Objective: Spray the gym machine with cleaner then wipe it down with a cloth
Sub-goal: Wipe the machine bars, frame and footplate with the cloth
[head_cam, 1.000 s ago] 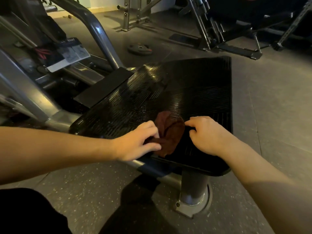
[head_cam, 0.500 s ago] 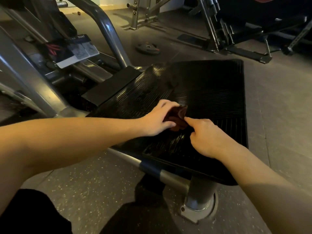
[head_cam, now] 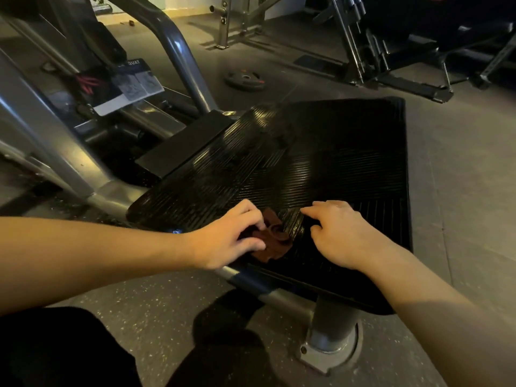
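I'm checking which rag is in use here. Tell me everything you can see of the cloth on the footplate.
The cloth is a small reddish-brown rag of what looks like soft fabric, crumpled into folds. It lies on the near part of the black ribbed footplate, close to its front edge. The left hand grips its left side; the right hand rests beside it, seemingly not touching.

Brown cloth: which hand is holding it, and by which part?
The left hand grips the brown cloth by its left end, bunched against the ribbed footplate. The right hand holds nothing.
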Tool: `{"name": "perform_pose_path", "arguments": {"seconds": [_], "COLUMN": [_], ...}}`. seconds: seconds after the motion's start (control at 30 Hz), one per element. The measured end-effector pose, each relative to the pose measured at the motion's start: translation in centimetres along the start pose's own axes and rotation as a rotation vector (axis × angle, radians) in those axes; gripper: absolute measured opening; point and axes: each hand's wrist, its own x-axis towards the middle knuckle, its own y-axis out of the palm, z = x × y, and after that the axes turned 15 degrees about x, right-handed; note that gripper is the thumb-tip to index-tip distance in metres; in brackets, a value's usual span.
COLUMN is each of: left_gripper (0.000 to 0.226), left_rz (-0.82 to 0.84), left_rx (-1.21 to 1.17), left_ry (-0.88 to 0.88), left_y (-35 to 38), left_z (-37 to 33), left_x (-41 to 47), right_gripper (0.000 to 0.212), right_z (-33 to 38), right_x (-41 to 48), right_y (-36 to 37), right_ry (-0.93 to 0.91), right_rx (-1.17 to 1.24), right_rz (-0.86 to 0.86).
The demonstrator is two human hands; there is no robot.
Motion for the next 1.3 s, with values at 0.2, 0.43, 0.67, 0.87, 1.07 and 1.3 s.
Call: {"name": "perform_pose_path", "arguments": {"seconds": [0.2,0.43,0.67,0.87,1.07,1.3], "left_gripper": [0.02,0.019,0.015,0.019,0.016,0.017], "left_rz": [-0.156,-0.105,-0.084,-0.174,-0.13,-0.125], "left_rx": [0.008,0.067,0.099,0.097,0.063,0.133], "left_ry": [-0.251,-0.076,-0.065,-0.314,-0.149,-0.176], "left_y": [0.8,-0.1,-0.2,0.1,-0.5,-0.2], "left_z": [0.9,1.6,2.7,5.2,5.5,6.6], "left_x": [8.2,1.1,-2.8,6.2,-1.2,-5.4], "right_gripper": [0.05,0.054,0.052,0.048,0.047,0.048], "right_z": [1.9,2.4,3.5,5.2,6.2,6.6], "right_x": [1.2,1.9,2.2,3.5,4.2,4.6], "right_y": [0.0,1.0,3.4,3.7,4.3,5.1], "right_ry": [0.024,-0.012,-0.028,-0.014,-0.004,0.007], "right_rx": [-0.023,-0.022,-0.087,-0.149,-0.16,-0.172], "right_rz": [-0.002,-0.023,0.072,0.02,0.048,0.109]}}
